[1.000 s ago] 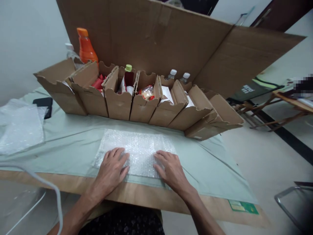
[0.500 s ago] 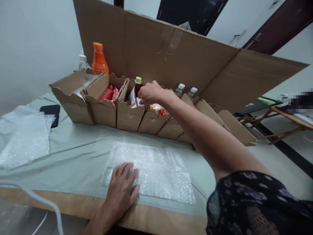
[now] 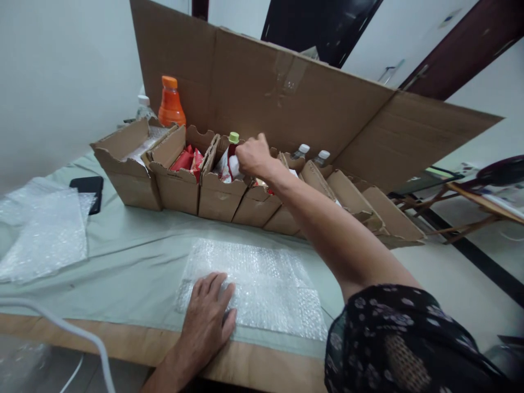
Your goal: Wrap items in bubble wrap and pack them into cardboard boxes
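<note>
My left hand point(image 3: 210, 307) lies flat, fingers apart, on the left edge of a bubble wrap bag point(image 3: 266, 292) on the table. Stretched out over the row of cardboard boxes, my right hand point(image 3: 254, 155) is closed above the third and fourth boxes. Its fingertips point down beside a red and white snack packet point(image 3: 225, 165) in the third box point(image 3: 221, 197). A small white shape shows just under the fingers; whatever they grip is mostly hidden. Red packets point(image 3: 187, 159) stand in the second box point(image 3: 178, 188).
Behind the boxes rises a tall cardboard panel point(image 3: 254, 82). An orange bottle point(image 3: 171, 103) and a bottle with a green cap point(image 3: 233, 137) stand there. More bubble wrap point(image 3: 49, 229) and a black phone point(image 3: 93, 191) lie at left. A white cable point(image 3: 61, 322) crosses the front left.
My right hand remains over the third and fourth boxes, its wrist slightly turned, with a white shape now more visible under the fingers. My left hand stays on the bubble wrap. The view has shifted slightly.
</note>
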Demonstrator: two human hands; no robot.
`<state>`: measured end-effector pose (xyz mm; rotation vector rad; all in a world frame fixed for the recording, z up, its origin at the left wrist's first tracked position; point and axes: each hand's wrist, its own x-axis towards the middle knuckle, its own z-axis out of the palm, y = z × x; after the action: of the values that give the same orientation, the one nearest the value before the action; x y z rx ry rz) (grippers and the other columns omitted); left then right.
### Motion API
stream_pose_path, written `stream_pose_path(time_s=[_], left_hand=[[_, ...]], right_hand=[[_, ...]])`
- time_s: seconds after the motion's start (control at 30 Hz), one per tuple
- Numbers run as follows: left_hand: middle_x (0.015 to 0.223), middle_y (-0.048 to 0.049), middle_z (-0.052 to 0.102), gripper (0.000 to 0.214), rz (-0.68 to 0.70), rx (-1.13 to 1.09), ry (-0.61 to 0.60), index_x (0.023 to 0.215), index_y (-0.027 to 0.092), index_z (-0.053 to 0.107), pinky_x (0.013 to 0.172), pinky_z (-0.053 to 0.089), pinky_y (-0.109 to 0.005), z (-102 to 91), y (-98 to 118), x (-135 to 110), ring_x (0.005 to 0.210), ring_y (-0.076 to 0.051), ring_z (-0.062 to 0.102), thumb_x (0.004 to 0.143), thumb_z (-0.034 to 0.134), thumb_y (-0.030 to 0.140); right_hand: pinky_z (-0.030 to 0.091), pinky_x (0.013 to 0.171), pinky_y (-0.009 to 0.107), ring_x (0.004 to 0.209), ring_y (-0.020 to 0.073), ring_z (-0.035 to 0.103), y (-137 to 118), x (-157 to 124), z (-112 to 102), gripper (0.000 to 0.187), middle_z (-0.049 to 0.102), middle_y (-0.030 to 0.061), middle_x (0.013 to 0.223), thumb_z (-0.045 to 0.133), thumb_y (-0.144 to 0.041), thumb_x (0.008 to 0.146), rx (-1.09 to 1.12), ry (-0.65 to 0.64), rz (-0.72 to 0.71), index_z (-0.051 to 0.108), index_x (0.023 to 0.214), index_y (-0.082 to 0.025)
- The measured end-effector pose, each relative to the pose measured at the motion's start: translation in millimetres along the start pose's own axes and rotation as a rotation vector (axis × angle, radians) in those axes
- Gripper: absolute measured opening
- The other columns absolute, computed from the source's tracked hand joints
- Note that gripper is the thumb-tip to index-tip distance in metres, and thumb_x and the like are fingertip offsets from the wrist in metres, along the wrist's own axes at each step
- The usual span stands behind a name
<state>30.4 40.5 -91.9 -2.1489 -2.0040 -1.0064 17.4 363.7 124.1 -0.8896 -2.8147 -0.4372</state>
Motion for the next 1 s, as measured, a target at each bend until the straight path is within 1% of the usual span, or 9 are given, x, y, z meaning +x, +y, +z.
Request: stream_pose_path(time_s=[0.13,0.27,0.37,0.5,0.6,0.67,0.77,0.87,1.0], left_hand=[[0.132,-0.0147,0.065,0.032,0.015,-0.029,0.022,0.119,0.019,0.066,0.104,0.046,-0.053,-1.6,-1,-1,0.125,-0.035,0.055,0.087,0.061,0.016],[0.148,-0.0157,0.057,0.034,0.067,-0.113,0.156,0.124,0.020,0.064,0.111,0.041,-0.054,-10.3,3,-2,0.142,-0.037,0.044,0.090,0.062,0.016],[0.148,-0.0137,0.057,0.050,-0.048,-0.370,0.250,0.139,0.023,0.056,0.114,0.040,-0.052,-21.8,11,-3,0.141,-0.033,0.047,0.091,0.067,0.023],[0.142,-0.0149,0.061,0.081,-0.508,-1.091,0.145,0.150,0.022,0.049,0.105,0.050,-0.049,-42.4,23,-1,0.127,-0.034,0.060,0.083,0.070,0.061],[0.127,-0.0148,0.070,0.091,-0.811,-1.462,0.056,0.138,0.019,0.062,0.099,0.053,-0.047,-59.5,29,2,0.119,-0.035,0.065,0.069,0.073,0.077],[0.114,-0.0128,0.075,0.083,-0.950,-1.536,-0.037,0.122,0.018,0.071,0.091,0.057,-0.044,-68.5,32,2,0.106,-0.033,0.070,0.061,0.082,0.073],[0.091,-0.0074,0.077,0.060,-1.041,-1.500,-0.186,0.101,0.017,0.076,0.078,0.058,-0.035,-75.7,36,-3,0.084,-0.025,0.073,0.055,0.095,0.050],[0.074,-0.0015,0.074,0.041,-1.091,-1.459,-0.179,0.085,0.017,0.076,0.067,0.055,-0.026,-79.4,36,-10,0.069,-0.017,0.070,0.056,0.096,0.038],[0.072,0.0002,0.072,0.034,-1.100,-1.461,-0.158,0.085,0.018,0.076,0.060,0.053,-0.023,-86.5,35,-13,0.061,-0.014,0.066,0.064,0.092,0.040]], right_hand=[[0.039,0.101,0.057,0.100,0.0312,0.065,13,-59,-60,0.018,0.073,0.0116,0.086,0.057,-0.013,0.086,0.077,0.274,0.183,0.075,0.086,-0.011],[0.050,0.087,0.041,0.087,0.0218,0.067,7,-157,-82,0.018,0.075,0.0061,0.089,0.058,-0.019,0.089,0.596,0.447,0.225,0.076,0.090,-0.016],[0.052,0.078,0.033,0.084,0.0178,0.067,-16,-226,-59,0.017,0.076,0.0034,0.091,0.065,-0.031,0.091,1.093,0.420,0.266,0.077,0.091,-0.019],[0.052,0.077,0.030,0.080,0.0164,0.066,-64,-291,-9,0.019,0.076,-0.0001,0.084,0.077,-0.041,0.087,1.557,0.363,0.436,0.080,0.091,-0.023],[0.053,0.082,0.032,0.085,0.0192,0.068,-104,-322,18,0.021,0.077,0.0007,0.088,0.077,-0.043,0.088,1.775,0.296,0.557,0.080,0.096,-0.024],[0.053,0.086,0.035,0.088,0.0213,0.069,-126,-337,29,0.024,0.077,0.0014,0.089,0.074,-0.044,0.090,1.866,0.253,0.629,0.080,0.101,-0.024],[0.054,0.086,0.037,0.087,0.0232,0.069,-145,-351,40,0.035,0.075,0.0027,0.082,0.065,-0.053,0.094,1.914,0.162,0.676,0.079,0.094,-0.021],[0.053,0.083,0.037,0.083,0.0224,0.067,-143,-362,43,0.042,0.072,0.0032,0.079,0.056,-0.055,0.099,1.777,0.111,0.671,0.076,0.087,-0.020],[0.050,0.098,0.042,0.109,0.0252,0.066,-130,-375,28,0.031,0.074,0.0055,0.111,0.057,-0.048,0.101,1.431,0.318,0.596,0.070,0.121,-0.028]])
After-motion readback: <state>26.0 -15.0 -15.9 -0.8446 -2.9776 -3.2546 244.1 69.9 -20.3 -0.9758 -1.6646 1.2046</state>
